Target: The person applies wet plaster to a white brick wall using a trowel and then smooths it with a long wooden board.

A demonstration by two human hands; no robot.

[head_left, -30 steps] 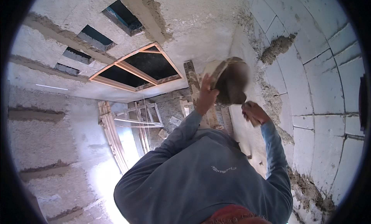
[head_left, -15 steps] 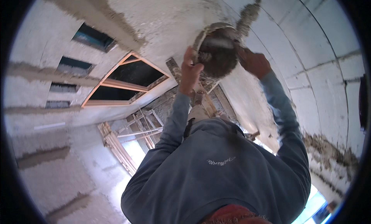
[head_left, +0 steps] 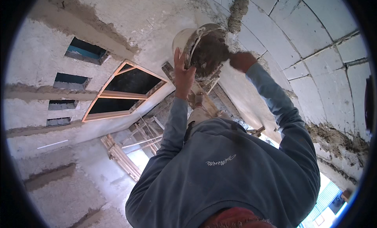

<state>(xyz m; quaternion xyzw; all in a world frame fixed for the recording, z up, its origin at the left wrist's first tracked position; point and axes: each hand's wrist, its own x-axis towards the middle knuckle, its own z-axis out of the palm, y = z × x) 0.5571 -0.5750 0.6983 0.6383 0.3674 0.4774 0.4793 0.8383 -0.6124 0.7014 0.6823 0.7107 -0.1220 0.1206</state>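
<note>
A pale round bucket (head_left: 181,40), tilted so its mouth shows, is held in front of me at the top middle. Wet, dark grey mortar (head_left: 208,51) lies inside it. My left hand (head_left: 184,76) grips its near left side, with the thumb by the rim and fingers along the outer wall. At the right side of the mouth, my right hand (head_left: 242,61) is closed on what looks like a trowel. Its handle is hidden in the fist, and the mortar-covered end blends into the bucket's contents.
A pale block wall (head_left: 314,82) with mortar smears rises on the right. At left, a plastered wall (head_left: 129,27) has several small openings and a wooden window frame (head_left: 123,95). Planks (head_left: 226,100) lie near my foot below the bucket. Stacked boards (head_left: 119,157) lean at lower left.
The view has shifted a little. The bucket and both hands sit further left in it, and more of the bucket's outer wall shows. My right hand's tool is less blurred.
</note>
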